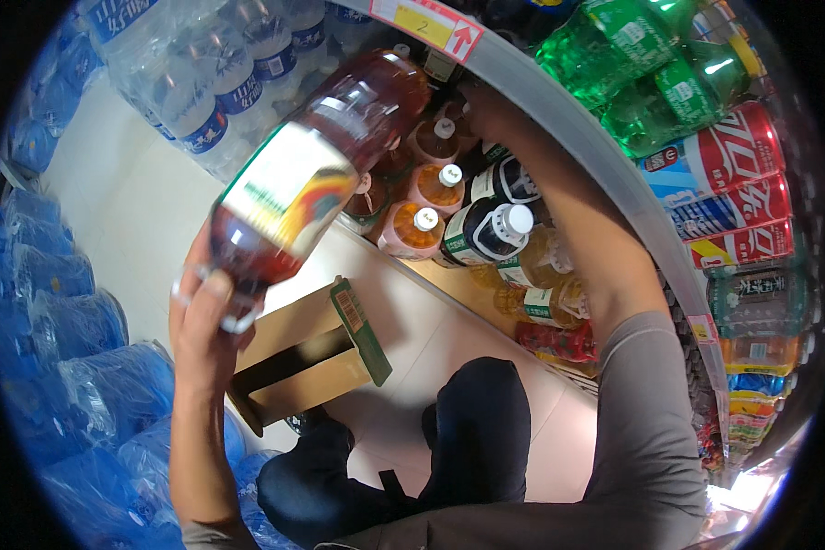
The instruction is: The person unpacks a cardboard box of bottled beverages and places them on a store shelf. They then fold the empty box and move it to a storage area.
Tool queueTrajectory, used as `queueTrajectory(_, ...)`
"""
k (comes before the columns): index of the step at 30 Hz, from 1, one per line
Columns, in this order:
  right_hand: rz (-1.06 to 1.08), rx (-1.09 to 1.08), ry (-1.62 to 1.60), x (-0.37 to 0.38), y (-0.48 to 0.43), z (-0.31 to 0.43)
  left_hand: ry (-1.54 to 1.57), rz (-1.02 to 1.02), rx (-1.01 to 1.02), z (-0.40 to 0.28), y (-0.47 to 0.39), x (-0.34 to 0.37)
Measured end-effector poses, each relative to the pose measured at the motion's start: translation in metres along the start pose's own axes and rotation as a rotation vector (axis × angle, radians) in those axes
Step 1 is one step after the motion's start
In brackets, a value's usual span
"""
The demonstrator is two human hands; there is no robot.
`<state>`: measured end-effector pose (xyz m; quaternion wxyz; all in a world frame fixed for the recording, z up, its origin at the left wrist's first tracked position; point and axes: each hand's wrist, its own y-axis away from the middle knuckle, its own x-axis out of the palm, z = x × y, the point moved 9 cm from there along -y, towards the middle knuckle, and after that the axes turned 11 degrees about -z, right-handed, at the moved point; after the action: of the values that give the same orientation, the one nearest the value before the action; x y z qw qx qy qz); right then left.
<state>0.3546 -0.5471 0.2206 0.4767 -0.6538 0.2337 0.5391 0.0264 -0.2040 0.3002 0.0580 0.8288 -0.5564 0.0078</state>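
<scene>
My left hand [210,309] grips the neck and white handle ring of a large bottle of dark red drink [285,185], tilted over the floor. My right hand [478,103] reaches under the shelf edge [564,103] among bottles at the back; its fingers are in shadow, so what it touches cannot be told. Near that arm stand orange drink bottles with white caps [412,230], a dark bottle with a white cap and handle [485,234] and yellowish bottles [540,258]. Below the held bottle, an open cardboard box [302,357] lies on the tiled floor.
Shrink-wrapped water bottles [206,89] stand at upper left, with blue-wrapped packs [75,323] down the left side. On the upper shelf at right are green soda bottles [660,82], red cans [742,158] and further drinks. My bent knees [485,419] are just below the lower shelf.
</scene>
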Motion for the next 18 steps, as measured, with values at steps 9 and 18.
queueTrajectory(9, 0.061, 0.123, -0.014, -0.026, 0.040, -0.022, -0.036, 0.267, -0.018, -0.031, -0.062, 0.210)
queueTrajectory(18, 0.210, 0.175, -0.024, 0.002, 0.060, -0.047, -0.989, 0.246, 0.768, -0.015, -0.143, 0.382)
